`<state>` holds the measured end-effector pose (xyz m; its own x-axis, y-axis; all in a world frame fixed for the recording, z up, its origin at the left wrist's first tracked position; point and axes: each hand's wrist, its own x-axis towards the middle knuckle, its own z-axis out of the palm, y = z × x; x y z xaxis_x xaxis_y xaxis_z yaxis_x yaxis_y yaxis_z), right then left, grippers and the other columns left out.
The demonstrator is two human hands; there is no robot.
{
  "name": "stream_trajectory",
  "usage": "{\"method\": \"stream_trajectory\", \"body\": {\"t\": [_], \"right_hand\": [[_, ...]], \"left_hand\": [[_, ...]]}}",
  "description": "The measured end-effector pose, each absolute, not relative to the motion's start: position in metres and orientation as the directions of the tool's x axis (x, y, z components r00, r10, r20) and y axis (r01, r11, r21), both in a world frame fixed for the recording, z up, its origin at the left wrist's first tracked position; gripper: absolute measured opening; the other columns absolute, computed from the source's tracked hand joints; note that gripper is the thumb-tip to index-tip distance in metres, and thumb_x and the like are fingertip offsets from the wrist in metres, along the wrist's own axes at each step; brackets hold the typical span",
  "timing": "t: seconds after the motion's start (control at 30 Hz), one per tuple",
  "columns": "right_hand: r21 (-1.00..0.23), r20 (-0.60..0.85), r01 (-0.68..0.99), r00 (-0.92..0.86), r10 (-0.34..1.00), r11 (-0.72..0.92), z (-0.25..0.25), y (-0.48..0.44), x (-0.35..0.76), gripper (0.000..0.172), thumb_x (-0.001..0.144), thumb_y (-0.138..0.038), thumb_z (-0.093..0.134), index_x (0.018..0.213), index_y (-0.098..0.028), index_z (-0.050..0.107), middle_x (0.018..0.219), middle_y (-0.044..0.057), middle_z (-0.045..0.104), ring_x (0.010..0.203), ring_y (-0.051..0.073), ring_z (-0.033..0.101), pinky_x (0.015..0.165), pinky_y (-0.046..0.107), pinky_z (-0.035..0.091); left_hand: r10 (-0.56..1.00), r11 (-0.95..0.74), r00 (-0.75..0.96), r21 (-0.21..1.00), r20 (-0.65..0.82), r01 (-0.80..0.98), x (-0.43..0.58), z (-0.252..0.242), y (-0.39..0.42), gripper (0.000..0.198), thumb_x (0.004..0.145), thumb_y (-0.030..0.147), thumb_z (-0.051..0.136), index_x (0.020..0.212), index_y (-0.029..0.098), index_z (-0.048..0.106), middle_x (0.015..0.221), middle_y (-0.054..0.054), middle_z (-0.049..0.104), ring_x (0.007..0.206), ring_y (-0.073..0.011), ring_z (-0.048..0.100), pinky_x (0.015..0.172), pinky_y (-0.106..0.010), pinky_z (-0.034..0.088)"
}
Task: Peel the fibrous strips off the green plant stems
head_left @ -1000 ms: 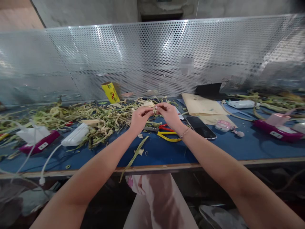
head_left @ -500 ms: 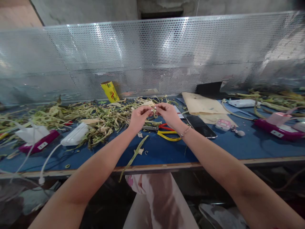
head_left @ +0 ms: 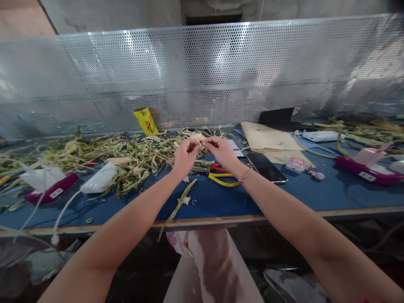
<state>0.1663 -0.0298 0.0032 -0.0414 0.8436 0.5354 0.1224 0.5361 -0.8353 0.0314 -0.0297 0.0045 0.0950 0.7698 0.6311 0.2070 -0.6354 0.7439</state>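
Note:
My left hand [head_left: 187, 155] and my right hand [head_left: 220, 150] meet fingertip to fingertip above the back of the blue table [head_left: 217, 202]. Both are closed in a pinch. Whatever sits between the fingers is too small to name, perhaps a pale scrap of plant. Behind and left of them spreads a heap of withered green plant pieces [head_left: 135, 162]. Below my right hand lie scissors [head_left: 223, 180] with red and yellow handles, blades pointing left. A long green strip of plant [head_left: 176, 206] hangs over the front edge, with a pale scrap [head_left: 186, 200] beside it.
A perforated metal screen [head_left: 202, 75] closes off the back. To the right lie a black phone [head_left: 267, 167], brown paper [head_left: 268, 139], a pink earphone case [head_left: 296, 165] and a purple power strip [head_left: 368, 170]. A white adapter [head_left: 99, 178] with cable and a yellow box [head_left: 145, 121] are left.
My left hand has turned slightly and its fingers have curled. My right hand has shifted a little left. Both still pinch at the same spot; other things stay put.

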Motion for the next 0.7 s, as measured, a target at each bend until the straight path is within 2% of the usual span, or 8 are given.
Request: {"method": "stream_trajectory", "body": {"t": [0.23, 0.43, 0.7], "right_hand": [[-0.725, 0.645, 0.294, -0.029, 0.764, 0.623, -0.0002, -0.0290, 0.1659, 0.009, 0.075, -0.019, 0.049, 0.071, -0.018, 0.057, 0.069, 0.001, 0.058, 0.061, 0.012, 0.054, 0.063, 0.028, 0.046], [-0.575, 0.741, 0.448, -0.070, 0.668, 0.685, -0.0014, -0.0295, 0.1673, 0.011, 0.074, -0.014, 0.051, 0.070, -0.019, 0.060, 0.076, 0.003, 0.059, 0.074, 0.014, 0.054, 0.070, 0.029, 0.044], [-0.550, 0.748, 0.475, -0.086, 0.659, 0.687, -0.0013, -0.0292, 0.1671, 0.011, 0.076, -0.015, 0.051, 0.071, -0.020, 0.060, 0.075, 0.003, 0.059, 0.073, 0.014, 0.053, 0.068, 0.028, 0.043]], "left_hand": [[0.861, -0.508, 0.070, 0.859, 0.504, 0.060, 0.0360, 0.0033, -0.0301, 0.007, 0.066, 0.020, 0.060, 0.069, 0.016, 0.055, 0.062, 0.001, 0.057, 0.059, -0.0100, 0.054, 0.060, -0.025, 0.045], [0.913, -0.399, 0.059, 0.913, 0.405, -0.086, 0.0364, 0.0020, -0.0302, 0.010, 0.060, 0.021, 0.064, 0.068, 0.015, 0.060, 0.062, 0.000, 0.061, 0.060, -0.0106, 0.057, 0.067, -0.029, 0.048], [0.959, -0.252, 0.072, 0.940, 0.275, -0.228, 0.0387, 0.0034, -0.0300, 0.019, 0.048, 0.014, 0.069, 0.065, 0.014, 0.060, 0.060, 0.001, 0.061, 0.059, -0.0098, 0.057, 0.065, -0.027, 0.048]]}}
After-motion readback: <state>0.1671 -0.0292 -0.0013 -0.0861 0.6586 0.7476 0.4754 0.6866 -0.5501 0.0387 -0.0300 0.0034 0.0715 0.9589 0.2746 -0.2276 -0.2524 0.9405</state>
